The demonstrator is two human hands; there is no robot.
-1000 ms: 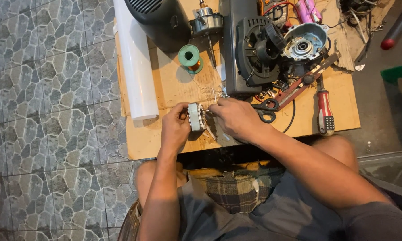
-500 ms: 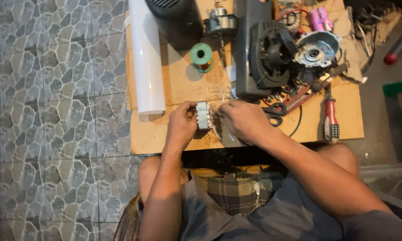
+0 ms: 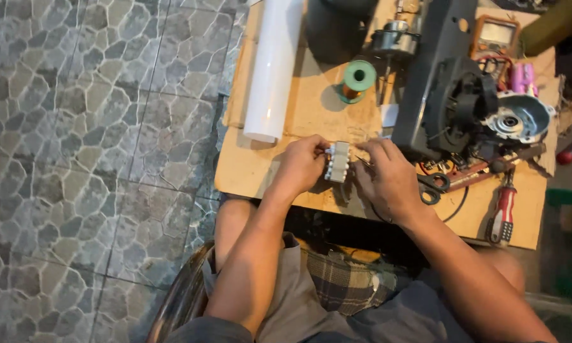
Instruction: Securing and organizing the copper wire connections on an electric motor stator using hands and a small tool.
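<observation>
- The wooden table [image 3: 270, 168] carried everything, and the other places here are told from the small metal stator core [image 3: 337, 162], which sat at the table's near edge, just above the person's lap. With the core held that close to the edge, a slip would probably have sent it off the table to the tiled floor [image 3: 95, 146].
- The black motor housing [image 3: 451, 95] stood to the right of the core and farther back, near the right hand. An elbow swinging out could have knocked it into the clutter of parts around it.
- The white tube [image 3: 272, 67] lay to the left of the core and beyond it. Being round, it would likely have rolled if the table had been jolted.
- The left hand [image 3: 302, 166] was closed on the core's left side, gripping it between fingers and thumb.
- The right hand [image 3: 388, 178] was pinched against the core's right side. Whether it held a thin wire or tool could not be told. A hard pull there might have twisted the core out of the left hand's grip.
- The red-handled screwdriver [image 3: 503, 216] lay well to the right of the core near the table edge, where a brushing forearm could have tipped it off.
- The green spool [image 3: 358, 77] sat beyond the core and could have rolled if it had been nudged.
</observation>
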